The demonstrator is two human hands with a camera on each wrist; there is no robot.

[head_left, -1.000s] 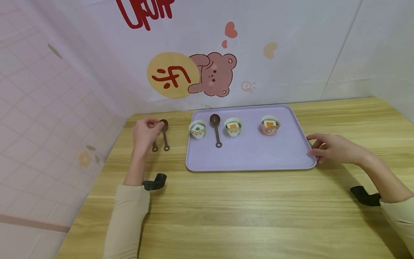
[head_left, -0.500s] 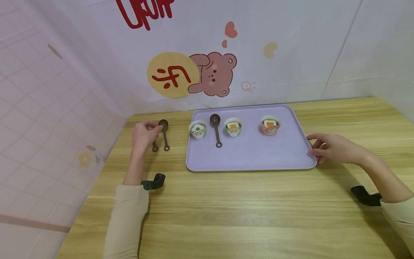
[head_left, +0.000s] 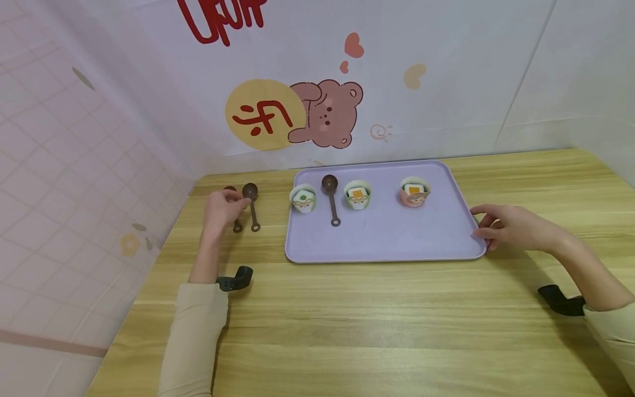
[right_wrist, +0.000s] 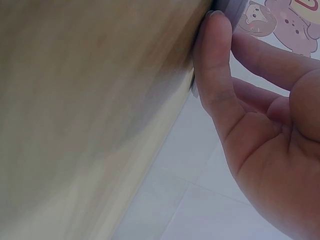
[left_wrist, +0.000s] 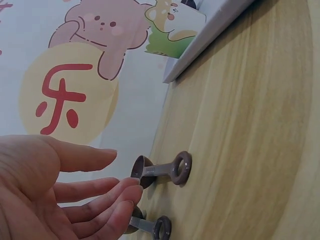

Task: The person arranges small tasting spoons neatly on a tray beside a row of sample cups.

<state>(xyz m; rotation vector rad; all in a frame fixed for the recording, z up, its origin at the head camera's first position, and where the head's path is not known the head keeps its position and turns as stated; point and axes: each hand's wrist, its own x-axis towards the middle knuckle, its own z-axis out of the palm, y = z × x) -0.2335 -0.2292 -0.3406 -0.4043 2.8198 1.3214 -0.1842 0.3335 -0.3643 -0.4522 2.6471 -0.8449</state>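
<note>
At frame left, two brown spoons (head_left: 251, 191) lie on the counter (head_left: 347, 320), handles running down-frame. The nearer left hand (head_left: 221, 212), thumb and fingers parted, partly covers one; contact is unclear. The right hand (head_left: 518, 227) grips the tray (head_left: 377, 242) at frame right.

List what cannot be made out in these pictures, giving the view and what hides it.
Head: the middle of the outer spoon, behind the left hand.
Left wrist: much of that spoon's bowl, behind the same hand.
Right wrist: most of the tray, cut off by the top edge.
Head: the top of the red lettering, cut off by the top edge.
</note>
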